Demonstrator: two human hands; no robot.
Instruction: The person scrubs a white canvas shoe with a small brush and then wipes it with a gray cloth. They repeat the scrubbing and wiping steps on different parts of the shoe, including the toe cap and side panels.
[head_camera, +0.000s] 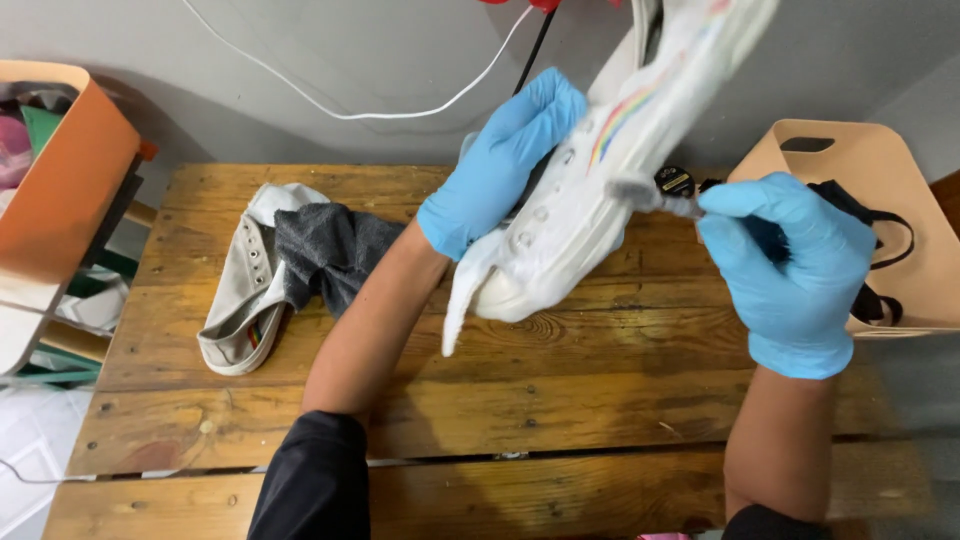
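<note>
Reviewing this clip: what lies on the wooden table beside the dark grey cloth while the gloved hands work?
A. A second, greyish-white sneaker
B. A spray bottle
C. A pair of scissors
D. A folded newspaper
A: a greyish-white canvas sneaker lies on the wooden plank table against the dark grey cloth, while the blue-gloved left hand holds up a white rainbow-striped sneaker.

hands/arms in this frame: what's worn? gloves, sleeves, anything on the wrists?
Both the left hand and the right hand wear thin light-blue disposable gloves ending at the wrist. Forearms are bare. Black sleeves are pushed up near the elbows. No watch, bands or markings visible.
</note>
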